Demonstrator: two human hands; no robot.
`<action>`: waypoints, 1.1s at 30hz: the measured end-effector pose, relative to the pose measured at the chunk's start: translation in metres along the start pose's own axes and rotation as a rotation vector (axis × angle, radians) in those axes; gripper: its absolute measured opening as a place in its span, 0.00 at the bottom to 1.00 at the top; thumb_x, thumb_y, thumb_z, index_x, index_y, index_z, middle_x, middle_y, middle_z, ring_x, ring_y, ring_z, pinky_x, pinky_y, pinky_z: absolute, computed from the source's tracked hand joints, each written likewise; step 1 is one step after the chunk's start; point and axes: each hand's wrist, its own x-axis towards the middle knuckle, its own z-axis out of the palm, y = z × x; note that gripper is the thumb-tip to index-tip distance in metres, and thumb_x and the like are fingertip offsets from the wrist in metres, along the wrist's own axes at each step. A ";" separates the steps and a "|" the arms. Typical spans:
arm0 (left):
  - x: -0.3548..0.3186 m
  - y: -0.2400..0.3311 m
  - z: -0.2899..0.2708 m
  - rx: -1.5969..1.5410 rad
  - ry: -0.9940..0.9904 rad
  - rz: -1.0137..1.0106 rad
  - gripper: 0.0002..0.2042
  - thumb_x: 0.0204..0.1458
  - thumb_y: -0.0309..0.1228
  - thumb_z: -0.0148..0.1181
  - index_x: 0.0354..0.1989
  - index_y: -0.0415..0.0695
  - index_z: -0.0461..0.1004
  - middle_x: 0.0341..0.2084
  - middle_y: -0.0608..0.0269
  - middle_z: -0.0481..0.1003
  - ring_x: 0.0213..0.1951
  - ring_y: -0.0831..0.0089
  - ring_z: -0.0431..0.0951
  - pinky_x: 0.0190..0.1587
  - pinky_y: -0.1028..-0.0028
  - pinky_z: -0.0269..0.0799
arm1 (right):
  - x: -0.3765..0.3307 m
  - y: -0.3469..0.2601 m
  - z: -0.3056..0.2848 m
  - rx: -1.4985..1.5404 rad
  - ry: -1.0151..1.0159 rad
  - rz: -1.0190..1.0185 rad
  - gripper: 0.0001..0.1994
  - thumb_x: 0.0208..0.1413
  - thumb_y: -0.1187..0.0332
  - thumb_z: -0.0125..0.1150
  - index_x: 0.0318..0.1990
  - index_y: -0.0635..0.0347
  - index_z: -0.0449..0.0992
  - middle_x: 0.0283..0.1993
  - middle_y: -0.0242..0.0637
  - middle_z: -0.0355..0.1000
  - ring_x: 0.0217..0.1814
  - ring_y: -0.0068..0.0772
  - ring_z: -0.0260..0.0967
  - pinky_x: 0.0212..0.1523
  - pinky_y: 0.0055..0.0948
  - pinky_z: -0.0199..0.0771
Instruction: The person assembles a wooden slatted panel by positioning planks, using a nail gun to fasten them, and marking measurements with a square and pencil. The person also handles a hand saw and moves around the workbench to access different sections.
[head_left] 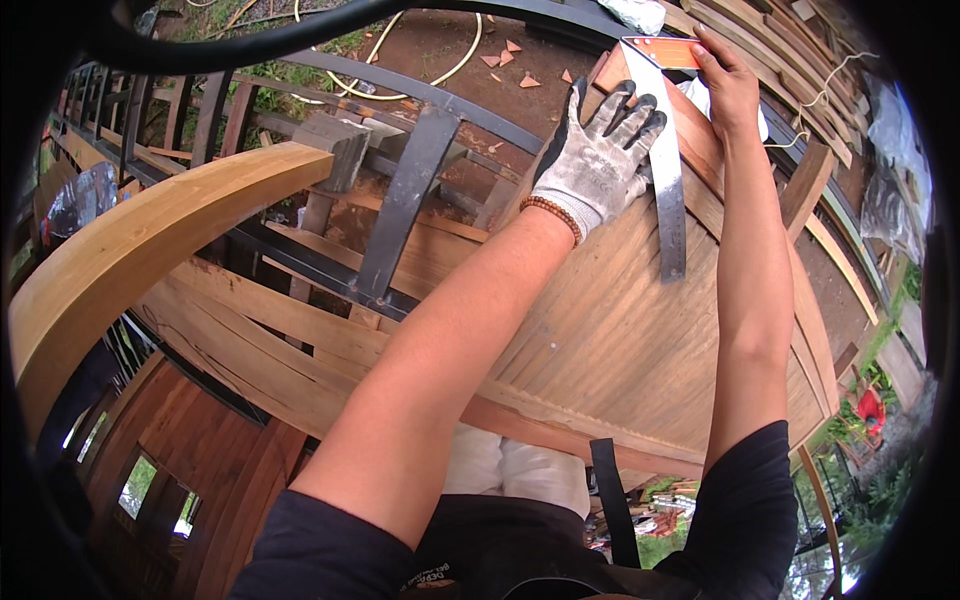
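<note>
A wide panel of joined wooden boards [590, 330] lies in front of me. Across its far end rests a try square with a steel blade [669, 215] and an orange handle [665, 53]. My right hand [730, 88], bare, grips the handle's right end between thumb and fingers. In a grey work glove with black fingertips, my left hand [600, 150] lies flat with fingers spread, at the panel's far end beside the blade. Its fingertips reach close to the blade's left edge; whether they press on it I cannot tell.
A thick curved wooden beam [170, 220] rises at the left. Black metal framing [410, 200] runs beside the panel. Stacked boards [800, 75] lie at the far right, near clear plastic sheeting [893, 170]. A pale hose [465, 60] and wood offcuts [528, 81] lie on the ground.
</note>
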 end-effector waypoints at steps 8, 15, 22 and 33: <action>0.001 0.002 -0.002 0.006 0.007 -0.014 0.36 0.58 0.54 0.52 0.75 0.59 0.51 0.74 0.66 0.50 0.76 0.62 0.43 0.72 0.36 0.28 | -0.002 0.000 0.001 -0.019 -0.004 -0.006 0.19 0.57 0.67 0.70 0.56 0.56 0.80 0.46 0.28 0.78 0.36 0.13 0.66 0.38 0.15 0.68; 0.002 0.003 -0.004 0.039 -0.013 -0.007 0.36 0.58 0.54 0.51 0.74 0.58 0.52 0.74 0.65 0.51 0.76 0.61 0.42 0.72 0.35 0.27 | -0.005 -0.002 0.005 -0.131 0.127 -0.108 0.17 0.63 0.68 0.63 0.58 0.55 0.78 0.50 0.31 0.79 0.41 0.15 0.71 0.42 0.18 0.70; 0.000 0.000 0.001 -0.027 0.083 0.004 0.33 0.56 0.52 0.53 0.69 0.53 0.62 0.71 0.59 0.57 0.74 0.58 0.48 0.71 0.35 0.26 | -0.060 -0.054 0.018 -0.341 0.065 -0.273 0.15 0.64 0.70 0.56 0.57 0.56 0.76 0.45 0.35 0.81 0.44 0.26 0.77 0.45 0.24 0.73; -0.001 0.003 0.001 0.001 0.051 -0.001 0.32 0.54 0.53 0.54 0.67 0.54 0.64 0.69 0.59 0.60 0.74 0.56 0.47 0.71 0.34 0.26 | -0.085 -0.087 0.077 -0.870 -0.103 -0.373 0.12 0.57 0.63 0.57 0.43 0.57 0.81 0.35 0.50 0.79 0.41 0.54 0.77 0.46 0.45 0.76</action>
